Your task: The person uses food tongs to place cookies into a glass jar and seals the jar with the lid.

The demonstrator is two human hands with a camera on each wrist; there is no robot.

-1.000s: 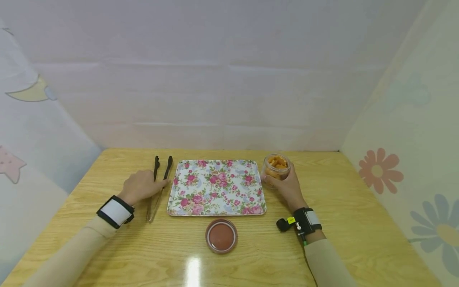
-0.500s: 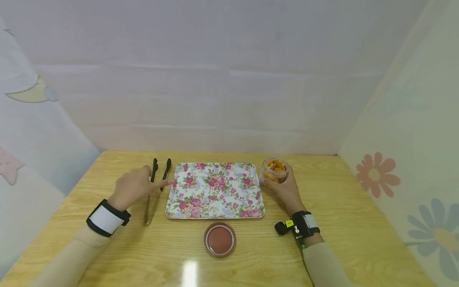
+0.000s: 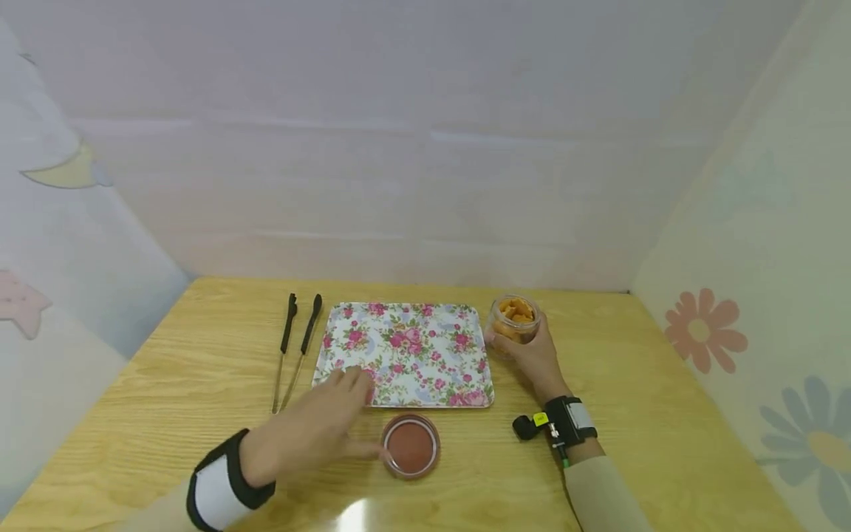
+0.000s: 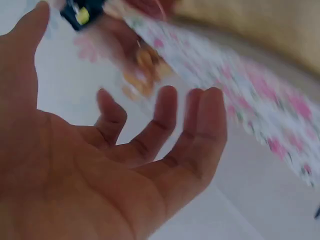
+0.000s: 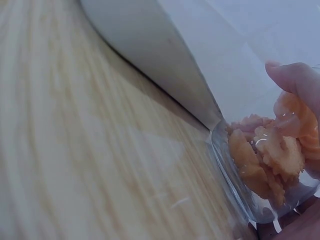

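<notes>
Pale fabric walls box in a wooden worktop [image 3: 598,458]. Floral tray [image 3: 405,353] sits centre, flat, with black tongs [image 3: 295,347] lying just left of it, untouched. Right hand [image 3: 532,355] wraps a clear jar [image 3: 512,321] of orange snacks at the tray's far right corner, fingers [image 5: 295,80] curled round the glass, likely to steady it upright. Left hand [image 3: 312,432] hovers near the tray's front edge, fingers [image 4: 200,130] released and spread, thumb tip beside the round reddish-brown lid [image 3: 411,445], which lies flat, rim clear-edged, just before the tray.
</notes>
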